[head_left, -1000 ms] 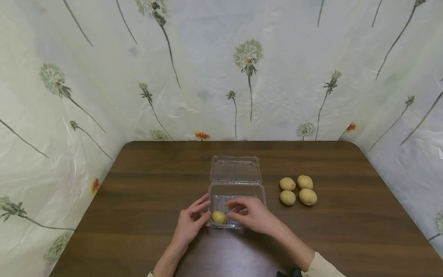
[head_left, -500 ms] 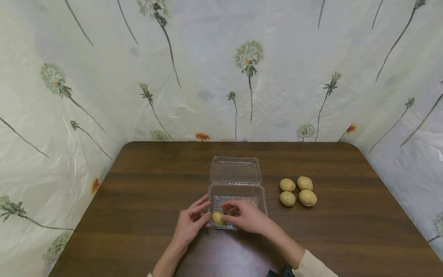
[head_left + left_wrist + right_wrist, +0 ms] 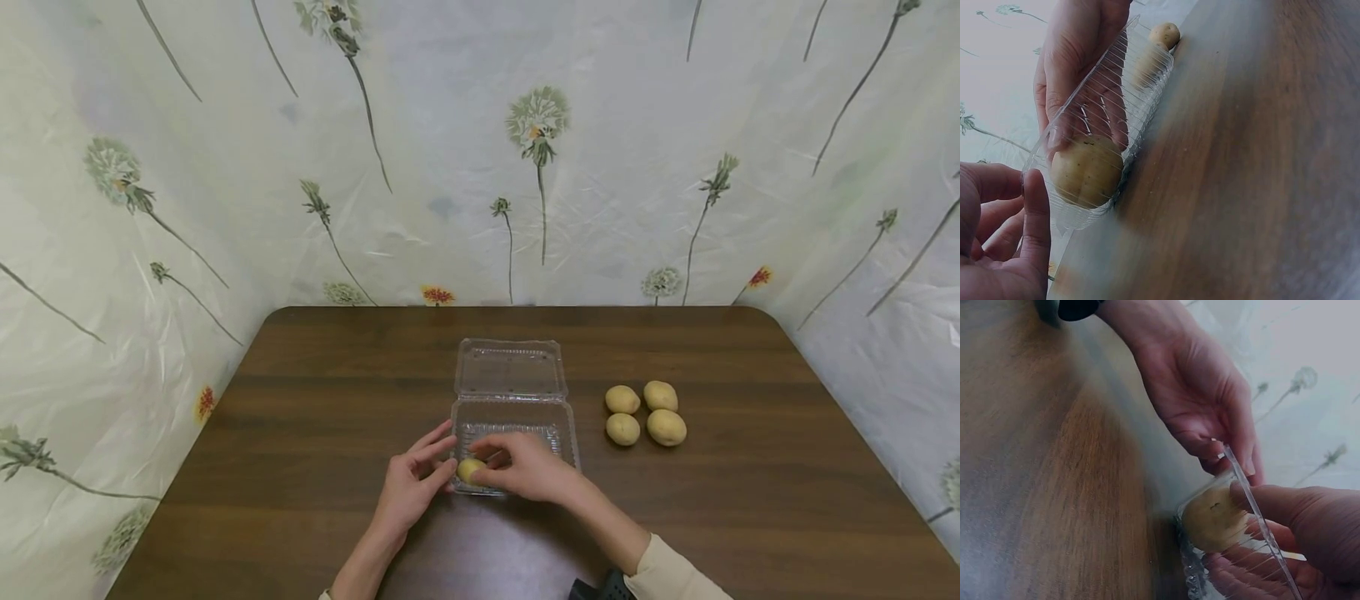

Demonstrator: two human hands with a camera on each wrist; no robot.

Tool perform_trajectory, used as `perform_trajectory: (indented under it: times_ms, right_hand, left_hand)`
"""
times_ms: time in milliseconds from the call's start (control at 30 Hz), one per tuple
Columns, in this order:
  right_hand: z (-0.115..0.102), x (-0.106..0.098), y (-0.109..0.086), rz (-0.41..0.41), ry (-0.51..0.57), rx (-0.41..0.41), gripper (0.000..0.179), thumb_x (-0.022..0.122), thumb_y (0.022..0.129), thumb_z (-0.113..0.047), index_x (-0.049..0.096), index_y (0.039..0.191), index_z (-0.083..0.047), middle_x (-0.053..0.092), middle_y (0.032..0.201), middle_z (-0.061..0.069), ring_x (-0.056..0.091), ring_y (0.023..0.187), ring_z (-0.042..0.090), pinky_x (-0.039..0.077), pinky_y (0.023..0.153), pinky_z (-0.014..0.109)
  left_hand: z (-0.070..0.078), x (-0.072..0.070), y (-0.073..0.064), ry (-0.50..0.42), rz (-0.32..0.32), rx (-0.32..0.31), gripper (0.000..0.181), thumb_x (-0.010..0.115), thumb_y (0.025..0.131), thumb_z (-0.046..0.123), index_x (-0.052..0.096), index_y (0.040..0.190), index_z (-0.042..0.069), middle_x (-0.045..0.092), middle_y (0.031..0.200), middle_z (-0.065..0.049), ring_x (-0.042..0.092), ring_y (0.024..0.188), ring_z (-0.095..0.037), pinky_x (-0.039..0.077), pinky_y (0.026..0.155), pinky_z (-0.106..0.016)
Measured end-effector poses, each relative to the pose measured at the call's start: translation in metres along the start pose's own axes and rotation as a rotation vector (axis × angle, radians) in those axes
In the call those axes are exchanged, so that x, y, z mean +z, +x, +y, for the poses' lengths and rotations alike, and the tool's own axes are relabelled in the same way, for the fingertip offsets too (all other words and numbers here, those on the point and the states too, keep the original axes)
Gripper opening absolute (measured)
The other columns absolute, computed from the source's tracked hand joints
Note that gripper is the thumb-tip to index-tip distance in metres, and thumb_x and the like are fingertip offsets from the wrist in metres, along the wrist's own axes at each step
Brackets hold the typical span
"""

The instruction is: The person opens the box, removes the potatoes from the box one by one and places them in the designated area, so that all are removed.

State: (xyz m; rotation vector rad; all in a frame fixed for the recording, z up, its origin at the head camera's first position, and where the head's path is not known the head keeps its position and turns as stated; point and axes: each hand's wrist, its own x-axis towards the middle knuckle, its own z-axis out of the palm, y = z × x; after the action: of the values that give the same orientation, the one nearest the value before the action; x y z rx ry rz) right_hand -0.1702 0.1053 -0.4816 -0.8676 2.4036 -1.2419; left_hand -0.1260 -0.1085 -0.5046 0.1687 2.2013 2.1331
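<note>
A clear plastic clamshell container (image 3: 551, 432) lies open, its lid (image 3: 510, 368) folded back away from me. My left hand (image 3: 405, 492) pinches the container's left rim between thumb and fingers, which shows closely in the left wrist view. Inside the near left corner sits a yellow potato (image 3: 1087, 172). My right hand (image 3: 525, 468) reaches into the container and grips this potato from its right side, thumb nearest me. In the right wrist view the potato (image 3: 1213, 520) is seen partly through the clear wall, with the right thumb on it.
Several more potatoes (image 3: 666, 427) lie grouped on the brown wooden table (image 3: 337, 367), to the right of the container. A flower-patterned sheet (image 3: 450, 150) rises behind the table and at both sides. A black strap (image 3: 611, 587) is at my right wrist.
My right hand has moved a little left inside the container and closed on the potato, which has shifted slightly left into the corner. The left hand stays at the rim.
</note>
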Motion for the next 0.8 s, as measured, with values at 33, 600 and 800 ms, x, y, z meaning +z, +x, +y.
perform_trajectory:
  times_ms: [33,600,800]
  right_hand:
    - [0.0004,-0.0002,0.0007,-0.006,0.000,0.001,0.042,0.073,0.089,-0.032,0.067,0.120,-0.004,0.069,0.115,0.009,0.069,0.094,0.019,0.056,0.078,0.027]
    - [-0.0015,-0.0006,0.0043,-0.038,-0.050,-0.029,0.035,0.069,0.092,-0.029,0.067,0.121,-0.008,0.071,0.108,0.001,0.065,0.098,0.012,0.053,0.086,0.032]
    - [0.0026,-0.0016,0.0041,-0.023,-0.023,-0.052,0.030,0.065,0.095,-0.025,0.067,0.121,-0.009,0.071,0.110,0.002,0.066,0.098,0.016,0.054,0.085,0.034]
  left_hand:
    - [-0.0001,0.0000,0.0000,0.001,0.000,-0.001,0.037,0.070,0.091,0.007,0.064,0.126,-0.001,0.050,0.145,0.000,0.061,0.070,-0.013,0.055,0.068,-0.023]
    - [0.0003,0.0003,-0.0009,-0.038,-0.002,0.005,0.038,0.069,0.091,0.006,0.063,0.127,-0.002,0.047,0.147,-0.003,0.061,0.070,-0.013,0.054,0.067,-0.022]
    - [-0.0002,0.0005,-0.0004,-0.012,0.003,-0.005,0.036,0.070,0.091,0.007,0.065,0.125,-0.001,0.050,0.145,-0.001,0.061,0.070,-0.014,0.055,0.068,-0.023]
